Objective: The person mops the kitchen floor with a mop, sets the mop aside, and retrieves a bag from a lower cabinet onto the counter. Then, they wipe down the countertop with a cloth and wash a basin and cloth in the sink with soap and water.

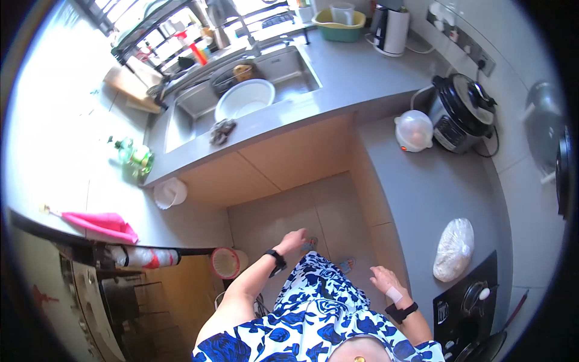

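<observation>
My left hand [292, 242] hangs over the floor in front of my dress, with nothing visible in it; its fingers point forward, loosely bent. A dark band is on that wrist. To its left stands a waste bin [243, 260] with a pink rim. My right hand [386, 282] is beside the edge of the right counter [398, 175], fingers apart and holding nothing. It has a pale patch near the wrist and a dark band. On that counter, farther right, lies a clear bag of white stuff [454, 250].
Ahead is a sink [291, 72] with a white basin [246, 99] and a dark crumpled cloth [222, 131] on its front edge. A pressure cooker [458, 114], a small egg cooker [414, 130], a kettle [389, 31] and a hob [467, 308] stand along the counters.
</observation>
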A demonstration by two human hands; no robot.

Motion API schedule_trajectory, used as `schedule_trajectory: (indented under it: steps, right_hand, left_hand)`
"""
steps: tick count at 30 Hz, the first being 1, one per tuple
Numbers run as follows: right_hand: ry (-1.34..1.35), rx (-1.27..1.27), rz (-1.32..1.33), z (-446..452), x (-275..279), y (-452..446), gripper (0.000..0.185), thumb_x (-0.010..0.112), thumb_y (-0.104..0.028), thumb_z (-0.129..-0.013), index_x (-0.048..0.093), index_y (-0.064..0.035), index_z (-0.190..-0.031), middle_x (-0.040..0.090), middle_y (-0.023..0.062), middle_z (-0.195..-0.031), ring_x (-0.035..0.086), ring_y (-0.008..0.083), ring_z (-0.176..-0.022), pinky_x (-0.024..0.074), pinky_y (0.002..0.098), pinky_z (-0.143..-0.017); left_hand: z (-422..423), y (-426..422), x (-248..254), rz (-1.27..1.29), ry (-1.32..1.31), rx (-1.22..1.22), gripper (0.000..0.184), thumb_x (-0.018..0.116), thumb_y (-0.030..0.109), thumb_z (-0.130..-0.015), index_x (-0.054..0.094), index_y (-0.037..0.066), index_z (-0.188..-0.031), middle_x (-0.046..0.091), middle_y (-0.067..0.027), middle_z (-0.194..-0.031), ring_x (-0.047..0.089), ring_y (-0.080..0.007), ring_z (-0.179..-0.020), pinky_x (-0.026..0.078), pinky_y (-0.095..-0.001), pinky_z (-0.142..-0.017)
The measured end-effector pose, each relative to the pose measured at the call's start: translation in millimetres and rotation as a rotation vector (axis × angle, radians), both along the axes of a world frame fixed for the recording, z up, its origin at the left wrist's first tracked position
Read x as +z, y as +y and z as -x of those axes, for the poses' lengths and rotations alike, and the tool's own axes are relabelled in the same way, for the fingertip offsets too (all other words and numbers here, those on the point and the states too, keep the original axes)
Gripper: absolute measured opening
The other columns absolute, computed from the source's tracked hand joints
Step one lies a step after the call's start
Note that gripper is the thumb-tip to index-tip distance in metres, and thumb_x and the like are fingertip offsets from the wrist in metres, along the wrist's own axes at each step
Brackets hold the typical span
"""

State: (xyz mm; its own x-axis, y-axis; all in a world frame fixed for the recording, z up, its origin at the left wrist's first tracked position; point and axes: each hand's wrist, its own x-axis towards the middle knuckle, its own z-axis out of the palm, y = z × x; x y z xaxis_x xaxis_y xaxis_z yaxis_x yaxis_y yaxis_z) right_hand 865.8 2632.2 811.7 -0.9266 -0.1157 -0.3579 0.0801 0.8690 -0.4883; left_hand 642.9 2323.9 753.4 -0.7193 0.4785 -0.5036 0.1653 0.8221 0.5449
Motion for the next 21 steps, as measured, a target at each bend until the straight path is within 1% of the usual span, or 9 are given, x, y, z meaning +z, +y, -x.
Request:
schedule_trajectory:
  steps: [1,2,4,5,7,13,18,20,21]
  right_hand:
    - [0.018,0.037,-0.007,12,4,-4,0.031,0.056,-0.017,-0.076,0.052,-0.004,-0.105,0.056,0.017,-0.1,0.054,0.0321,-0.094,0.0448,0.0398,-0.08]
    - [0.024,0.074,-0.013,25,7,-8,0.03,0.056,-0.016,-0.076,0.052,-0.0041,-0.104,0.056,0.0169,-0.099,0.054,0.0323,-0.093,0.0449,0.0399,-0.08]
    - [0.031,0.142,-0.03,53,18,-19,0.028,0.056,-0.016,-0.077,0.052,-0.0044,-0.102,0.056,0.0168,-0.098,0.055,0.0326,-0.092,0.045,0.0401,-0.079]
    - [-0.08,0.171,-0.066,72,33,-28,0.036,0.055,-0.018,-0.078,0.05,-0.0029,-0.11,0.054,0.0173,-0.107,0.052,0.0325,-0.1,0.0429,0.0387,-0.086]
    - [-0.037,0.211,-0.061,100,41,-44,0.036,0.056,-0.017,-0.077,0.05,-0.0029,-0.11,0.054,0.0173,-0.106,0.052,0.0324,-0.099,0.0431,0.0386,-0.085]
    - [0.068,0.361,-0.108,193,70,-111,0.033,0.056,-0.014,-0.077,0.051,-0.0031,-0.108,0.055,0.0163,-0.104,0.054,0.0317,-0.097,0.045,0.0373,-0.083]
    - [0.155,0.515,-0.111,285,123,-184,0.032,0.055,-0.015,-0.078,0.052,-0.0035,-0.107,0.056,0.0152,-0.103,0.054,0.0303,-0.096,0.0454,0.0368,-0.082]
    - [0.172,0.539,-0.183,323,147,-211,0.03,0.054,-0.015,-0.078,0.052,-0.0038,-0.106,0.057,0.0151,-0.102,0.055,0.0298,-0.095,0.0454,0.0363,-0.082]
    - [0.237,0.541,-0.168,341,157,-222,0.025,0.054,-0.015,-0.078,0.053,-0.0041,-0.1,0.057,0.0153,-0.098,0.055,0.0308,-0.093,0.0458,0.0378,-0.08]
  left_hand:
    - [-7,-35,-18,0.048,0.016,0.054,0.041,0.05,0.022,-0.078,0.048,0.005,-0.115,0.059,-0.0172,-0.1,0.056,-0.0329,-0.094,0.044,-0.038,-0.079]
    - [-18,-63,-17,0.071,0.025,0.117,0.04,0.05,0.022,-0.078,0.049,0.005,-0.115,0.058,-0.0174,-0.102,0.055,-0.0326,-0.095,0.044,-0.0376,-0.081]
    - [-26,-97,1,0.088,-0.006,0.21,0.042,0.05,0.022,-0.078,0.048,0.004,-0.116,0.056,-0.0188,-0.106,0.053,-0.0326,-0.1,0.042,-0.0375,-0.085]
    - [-31,-109,16,0.08,-0.045,0.244,0.045,0.049,0.021,-0.077,0.046,0.003,-0.118,0.055,-0.02,-0.11,0.052,-0.0328,-0.103,0.041,-0.0378,-0.088]
    - [-36,-131,20,0.053,-0.072,0.328,0.047,0.049,0.022,-0.078,0.045,0.001,-0.12,0.052,-0.0206,-0.114,0.05,-0.0319,-0.107,0.039,-0.037,-0.092]
    - [-6,-164,59,-0.11,-0.031,0.342,0.046,0.049,0.023,-0.08,0.043,0.002,-0.121,0.052,-0.0192,-0.115,0.05,-0.0318,-0.107,0.039,-0.0359,-0.091]
    - [29,-218,74,-0.189,0.016,0.39,0.047,0.049,0.025,-0.081,0.042,0.003,-0.122,0.053,-0.0179,-0.114,0.051,-0.0305,-0.106,0.04,-0.0358,-0.091]
    - [38,-240,77,-0.219,0.017,0.439,0.047,0.05,0.026,-0.081,0.042,0.003,-0.121,0.054,-0.0176,-0.114,0.051,-0.03,-0.106,0.04,-0.0358,-0.09]
    - [42,-252,78,-0.233,0.013,0.466,0.047,0.05,0.026,-0.081,0.042,0.003,-0.121,0.054,-0.0173,-0.114,0.051,-0.0298,-0.106,0.04,-0.0359,-0.09]
